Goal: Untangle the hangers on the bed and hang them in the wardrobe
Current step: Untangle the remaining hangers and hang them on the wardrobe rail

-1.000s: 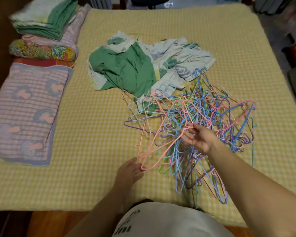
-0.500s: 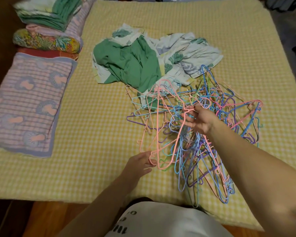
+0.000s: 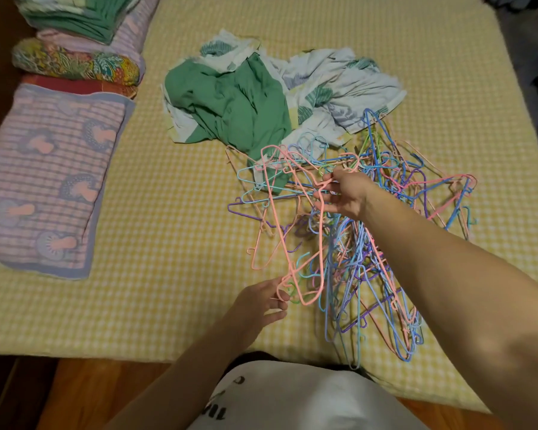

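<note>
Yellow checked bed (image 3: 168, 212), tangled hangers (image 3: 370, 243) heaped beside crumpled cloth (image 3: 236, 100).
Right hand (image 3: 345, 197) and left hand (image 3: 261, 302) gripping opposite ends of pink hanger (image 3: 280, 212), lifted from pile.

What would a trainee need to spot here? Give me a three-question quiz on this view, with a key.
1. True or false: the right hand grips pink hangers lifted from the tangled pile.
2. Which lies partly under the pile's far edge? A) crumpled green and leaf-print cloth B) striped mushroom-print towel C) folded stack
3. Fill in: the left hand pinches the ____ end of the pink hangers.

Key: 1 true; 2 A; 3 near
</note>
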{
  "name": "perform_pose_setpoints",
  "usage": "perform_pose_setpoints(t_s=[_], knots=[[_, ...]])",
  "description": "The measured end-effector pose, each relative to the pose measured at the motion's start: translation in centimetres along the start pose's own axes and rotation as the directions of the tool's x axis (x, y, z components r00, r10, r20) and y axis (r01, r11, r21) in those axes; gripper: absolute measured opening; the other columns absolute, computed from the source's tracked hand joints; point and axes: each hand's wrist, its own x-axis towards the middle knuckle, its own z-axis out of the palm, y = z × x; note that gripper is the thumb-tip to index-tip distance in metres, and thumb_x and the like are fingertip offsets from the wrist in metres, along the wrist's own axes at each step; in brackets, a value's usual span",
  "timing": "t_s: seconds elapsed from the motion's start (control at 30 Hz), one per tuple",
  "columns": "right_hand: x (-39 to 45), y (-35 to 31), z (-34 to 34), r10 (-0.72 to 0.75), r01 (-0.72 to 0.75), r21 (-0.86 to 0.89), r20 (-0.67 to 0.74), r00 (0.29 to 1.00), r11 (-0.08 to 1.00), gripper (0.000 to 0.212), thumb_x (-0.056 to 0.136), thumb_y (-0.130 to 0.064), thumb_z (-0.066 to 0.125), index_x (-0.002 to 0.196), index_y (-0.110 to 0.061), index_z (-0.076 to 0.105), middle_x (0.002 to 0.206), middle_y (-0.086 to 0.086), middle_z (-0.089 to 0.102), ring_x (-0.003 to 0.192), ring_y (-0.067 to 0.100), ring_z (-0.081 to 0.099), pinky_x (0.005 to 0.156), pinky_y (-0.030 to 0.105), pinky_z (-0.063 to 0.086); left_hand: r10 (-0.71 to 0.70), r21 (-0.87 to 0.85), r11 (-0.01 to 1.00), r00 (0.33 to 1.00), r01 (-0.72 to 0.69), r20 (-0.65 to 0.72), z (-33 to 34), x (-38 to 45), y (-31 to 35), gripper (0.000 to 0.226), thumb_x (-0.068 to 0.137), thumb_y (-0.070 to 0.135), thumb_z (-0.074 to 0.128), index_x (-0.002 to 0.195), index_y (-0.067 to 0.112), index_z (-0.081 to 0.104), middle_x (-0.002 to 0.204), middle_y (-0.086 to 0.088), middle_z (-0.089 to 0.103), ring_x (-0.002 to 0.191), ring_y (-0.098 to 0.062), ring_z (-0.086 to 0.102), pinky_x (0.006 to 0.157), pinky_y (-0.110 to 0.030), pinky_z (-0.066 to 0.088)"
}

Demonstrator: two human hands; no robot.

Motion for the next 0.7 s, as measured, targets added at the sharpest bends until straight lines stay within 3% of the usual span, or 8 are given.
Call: perform_pose_setpoints(t_s=[0.1, 0.23, 0.33, 0.47, 0.6, 0.7], knots=[[0.4, 0.1, -0.2, -0.002, 0.002, 0.016, -0.009, 1.0, 1.0, 0.037, 0.108, -0.028, 0.032, 0.081, -0.012, 0.051, 0.087, 0.011, 0.06, 0.075, 0.027, 0.063, 0.068, 0.048, 0.06, -0.068, -0.083, 0.994, 0.997, 0.072, 0.042, -0.5, 0.4, 0.0, 0.027, 0.1, 0.009, 0.05, 0.121, 0.002, 0.065, 0.093, -0.009, 0.057, 0.089, -0.025, 0.056, 0.1, -0.047, 0.049], [0.6, 0.8, -1.6, 0.021, -0.017, 0.083, -0.055, 0.998, 0.996, 0.035, 0.107, -0.024, 0.031, 0.08, -0.012, 0.05, 0.094, 0.014, 0.06, 0.078, 0.029, 0.064, 0.066, 0.049, 0.059, -0.095, -0.161, 0.982, 0.995, 0.094, 0.003, -0.4, 0.9, -0.1, 0.026, 0.1, 0.021, 0.052, 0.116, 0.006, 0.066, 0.092, -0.003, 0.06, 0.086, -0.02, 0.059, 0.099, -0.041, 0.047], [0.2, 2.1, -3.1, 0.056, -0.03, 0.204, -0.122, 0.991, 0.979, 0.031, 0.105, -0.021, 0.033, 0.082, -0.011, 0.053, 0.087, 0.014, 0.061, 0.082, 0.03, 0.066, 0.057, 0.045, 0.061, -0.076, -0.145, 0.987, 0.996, 0.068, -0.05, 0.0, 1.0, -0.1, 0.017, 0.101, 0.026, 0.05, 0.107, 0.017, 0.063, 0.103, 0.002, 0.063, 0.093, -0.014, 0.059, 0.102, -0.043, 0.039], [-1.2, 4.8, -5.0, 0.084, -0.006, 0.418, -0.169, 0.982, 0.909, 0.027, 0.102, -0.018, 0.033, 0.084, -0.012, 0.052, 0.076, 0.011, 0.052, 0.086, 0.031, 0.061, 0.054, 0.045, 0.059, -0.089, -0.243, 0.967, 0.995, 0.076, -0.042, -0.1, 1.7, 0.4, 0.022, 0.101, 0.018, 0.049, 0.116, 0.009, 0.061, 0.107, -0.003, 0.065, 0.099, -0.018, 0.06, 0.107, -0.045, 0.039], [-3.9, 7.0, -6.2, 0.025, 0.081, 0.541, -0.185, 0.982, 0.837, 0.029, 0.1, -0.018, 0.036, 0.079, -0.011, 0.055, 0.08, 0.011, 0.06, 0.086, 0.028, 0.064, 0.067, 0.048, 0.062, -0.088, -0.271, 0.96, 0.995, 0.072, -0.047, -0.5, 2.3, 0.7, 0.039, 0.085, 0.018, 0.065, 0.121, 0.001, 0.063, 0.1, -0.008, 0.065, 0.093, -0.019, 0.063, 0.091, -0.039, 0.047], [-5.0, 8.4, -6.9, -0.023, 0.139, 0.56, -0.209, 0.978, 0.816, 0.027, 0.099, -0.018, 0.039, 0.083, -0.01, 0.059, 0.084, 0.01, 0.07, 0.089, 0.028, 0.068, 0.08, 0.047, 0.059, -0.096, -0.199, 0.977, 0.988, 0.071, -0.121, -0.4, 1.8, 0.5, 0.023, 0.092, 0.005, 0.057, 0.109, -0.006, 0.067, 0.083, -0.01, 0.066, 0.069, -0.016, 0.064, 0.069, -0.03, 0.046]])
